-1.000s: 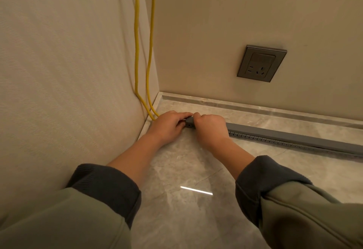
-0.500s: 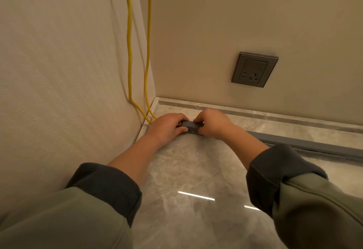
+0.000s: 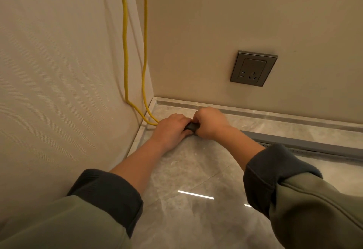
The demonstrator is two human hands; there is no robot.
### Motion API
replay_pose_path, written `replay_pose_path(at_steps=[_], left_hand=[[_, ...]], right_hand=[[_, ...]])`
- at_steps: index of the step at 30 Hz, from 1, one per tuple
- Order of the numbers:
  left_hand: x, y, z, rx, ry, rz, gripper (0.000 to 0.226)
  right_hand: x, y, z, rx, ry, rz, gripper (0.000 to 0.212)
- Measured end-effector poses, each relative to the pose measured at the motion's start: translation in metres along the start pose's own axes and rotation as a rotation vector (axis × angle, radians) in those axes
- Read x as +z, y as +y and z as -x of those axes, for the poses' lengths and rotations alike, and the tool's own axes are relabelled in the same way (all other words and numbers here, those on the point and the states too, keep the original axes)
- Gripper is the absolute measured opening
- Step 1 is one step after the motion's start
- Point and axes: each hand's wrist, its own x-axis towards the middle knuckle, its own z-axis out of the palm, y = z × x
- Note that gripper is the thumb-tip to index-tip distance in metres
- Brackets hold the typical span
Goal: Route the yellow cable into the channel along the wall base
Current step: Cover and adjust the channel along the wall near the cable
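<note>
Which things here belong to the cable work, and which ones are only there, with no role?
In use:
- yellow cable, hanging down the corner
- channel, gray, on the floor along the wall
- left hand and right hand, both gripping the channel's end

Just there:
- wall socket, nothing plugged in

this is a corner of a finished indoor room, most like a home or flat: a wall with finely ribbed pale wallpaper [image 3: 59, 72] meets a plain beige wall [image 3: 216, 23] that carries a flush grey power socket [image 3: 253, 69]. the floor [image 3: 186, 170] is glossy grey marble-look tile mirroring a bright strip of light, edged by a matching stone skirting [image 3: 255, 112]. a grey channel [image 3: 314, 144] lies along the wall base.
</note>
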Motion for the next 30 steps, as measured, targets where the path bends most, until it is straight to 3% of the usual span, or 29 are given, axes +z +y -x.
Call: replay_pose_path(at_steps=[7,14,17,21,26,30], left_hand=[[0.012,-0.005,0.007,0.086,0.093,-0.024,0.038],[0.014,-0.016,0.006,0.102,0.069,0.204,0.033],[0.006,-0.017,-0.002,0.020,-0.019,0.344,0.033],[-0.022,-0.020,-0.026,-0.106,-0.328,0.501,0.028],[-0.038,-0.014,-0.057,-0.166,-0.592,0.300,0.029],[-0.041,-0.011,-0.064,-0.201,-0.612,0.216,0.035]], right_hand=[[0.019,0.002,0.009,-0.065,0.134,0.063,0.010],[0.010,0.001,-0.003,0.066,0.106,-0.078,0.013],[-0.005,-0.003,-0.019,0.129,-0.062,-0.061,0.027],[-0.014,-0.003,-0.033,0.119,-0.205,-0.020,0.037],[-0.013,0.000,-0.037,0.079,-0.214,0.029,0.037],[-0.003,0.003,-0.035,0.014,-0.160,0.059,0.036]])
